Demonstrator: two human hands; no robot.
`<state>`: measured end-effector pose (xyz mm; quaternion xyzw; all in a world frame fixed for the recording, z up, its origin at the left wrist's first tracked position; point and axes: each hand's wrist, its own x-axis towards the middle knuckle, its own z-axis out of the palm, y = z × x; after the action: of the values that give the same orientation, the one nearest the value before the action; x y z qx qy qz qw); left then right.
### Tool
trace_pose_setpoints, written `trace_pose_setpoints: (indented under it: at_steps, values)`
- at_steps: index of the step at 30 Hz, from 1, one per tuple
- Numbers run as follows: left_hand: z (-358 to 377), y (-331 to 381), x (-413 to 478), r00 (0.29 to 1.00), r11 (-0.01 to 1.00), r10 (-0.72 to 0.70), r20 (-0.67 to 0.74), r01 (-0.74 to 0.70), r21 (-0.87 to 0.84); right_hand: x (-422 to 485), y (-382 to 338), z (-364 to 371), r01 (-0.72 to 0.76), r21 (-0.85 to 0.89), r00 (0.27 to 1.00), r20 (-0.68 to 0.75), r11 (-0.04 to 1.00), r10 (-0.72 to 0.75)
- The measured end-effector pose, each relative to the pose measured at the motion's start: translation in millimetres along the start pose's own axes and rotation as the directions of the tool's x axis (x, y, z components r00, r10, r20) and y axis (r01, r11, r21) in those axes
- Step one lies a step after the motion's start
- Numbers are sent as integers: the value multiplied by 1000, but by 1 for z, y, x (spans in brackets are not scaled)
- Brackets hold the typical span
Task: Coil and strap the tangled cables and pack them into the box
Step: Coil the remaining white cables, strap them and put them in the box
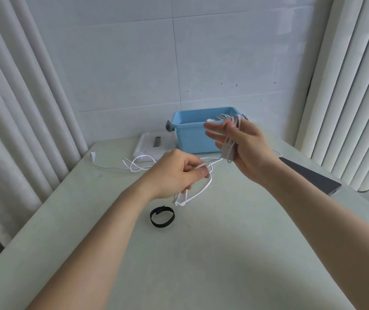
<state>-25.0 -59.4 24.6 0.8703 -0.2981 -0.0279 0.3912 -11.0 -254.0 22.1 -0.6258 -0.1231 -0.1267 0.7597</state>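
A white cable [134, 165] trails across the table from a plug at the far left. My left hand [174, 173] pinches a stretch of it, and a loop hangs below the fingers. My right hand [244, 142] is raised with fingers spread, and several turns of the same cable are wound around it. A black strap [162, 216], closed into a ring, lies on the table below my left hand. The blue box [192, 137] stands at the back behind my right hand, with something white inside.
A white lid [147, 148] lies flat left of the box. A dark flat slab [309, 173] rests at the table's right side. Curtains hang on both sides, and a tiled wall stands behind the pale table [201, 253].
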Motion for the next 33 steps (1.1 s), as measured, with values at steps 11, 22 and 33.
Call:
trace_pose_setpoints:
  at_steps: [11,22,33]
  values:
    - [-21,-15,2,965,939,-4,-263,-87,-333,-15,-1,0,84,-663,944,293,744,154]
    - [4,-19,6,997,879,59,-51,-76,-470,-19,2,4,-425,106,769,567,899,296]
    - [4,-15,6,996,926,53,-74,-76,-370,-16,-1,-3,-268,-86,853,442,960,278]
